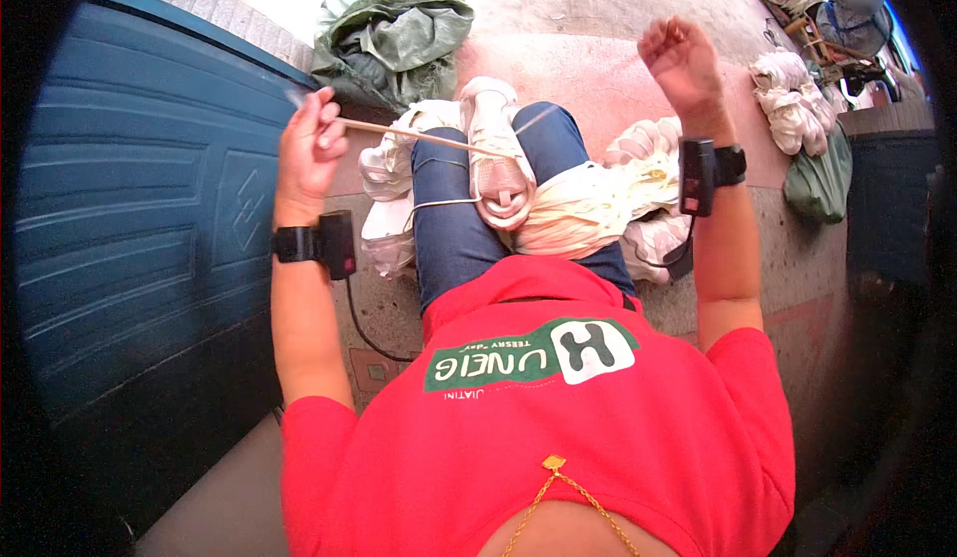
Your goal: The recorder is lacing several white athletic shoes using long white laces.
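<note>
A pale pink and white sneaker (495, 163) rests between my thighs, toe toward me. My left hand (313, 148) is raised on the left, its fingers closed on a shoelace (419, 136) that runs taut to the sneaker. A blurred thin tip shows above those fingers. Up on the right, my right hand (681, 66) has its fingers curled in; whatever they hold is too small to make out. A faint pale streak leaves the shoe toward that side. Another loop of lace lies across my left thigh. A bundle of cream laces (588, 213) drapes over my right thigh.
More pale shoes (643, 143) lie to the right of my legs, and some in clear wrapping (389, 170) to the left. A green sack (394, 33) stands ahead. A blue panelled door (120, 218) flanks the left. Far right, a person sits near shoe bundles (793, 98).
</note>
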`<act>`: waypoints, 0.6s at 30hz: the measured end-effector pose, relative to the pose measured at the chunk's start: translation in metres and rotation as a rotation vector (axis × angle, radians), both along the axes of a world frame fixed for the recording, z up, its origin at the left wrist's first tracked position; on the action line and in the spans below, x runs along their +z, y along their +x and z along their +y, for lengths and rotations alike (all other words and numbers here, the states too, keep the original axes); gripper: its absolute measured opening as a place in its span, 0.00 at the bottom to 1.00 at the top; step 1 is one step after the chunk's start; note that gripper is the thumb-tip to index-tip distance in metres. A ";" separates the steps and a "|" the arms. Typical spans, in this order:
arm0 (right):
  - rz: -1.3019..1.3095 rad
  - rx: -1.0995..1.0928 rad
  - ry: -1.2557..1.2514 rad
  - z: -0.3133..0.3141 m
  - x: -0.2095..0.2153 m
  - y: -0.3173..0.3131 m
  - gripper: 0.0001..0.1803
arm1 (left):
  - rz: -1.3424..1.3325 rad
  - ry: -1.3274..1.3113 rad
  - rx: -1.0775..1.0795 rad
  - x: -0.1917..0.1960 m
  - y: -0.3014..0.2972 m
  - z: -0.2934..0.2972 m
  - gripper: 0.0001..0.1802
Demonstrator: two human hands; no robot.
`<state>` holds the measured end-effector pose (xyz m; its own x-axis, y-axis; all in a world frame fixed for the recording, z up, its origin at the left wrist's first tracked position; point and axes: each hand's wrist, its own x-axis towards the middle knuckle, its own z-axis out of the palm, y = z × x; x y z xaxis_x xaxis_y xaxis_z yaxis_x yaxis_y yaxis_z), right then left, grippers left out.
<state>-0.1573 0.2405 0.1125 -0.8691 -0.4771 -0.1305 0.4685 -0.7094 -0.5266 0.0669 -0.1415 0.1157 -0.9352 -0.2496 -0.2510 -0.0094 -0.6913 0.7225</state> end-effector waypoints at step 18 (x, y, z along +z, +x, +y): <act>1.178 0.289 1.397 -0.049 -0.123 0.128 0.08 | -0.571 -0.715 -0.590 -0.081 0.005 0.117 0.13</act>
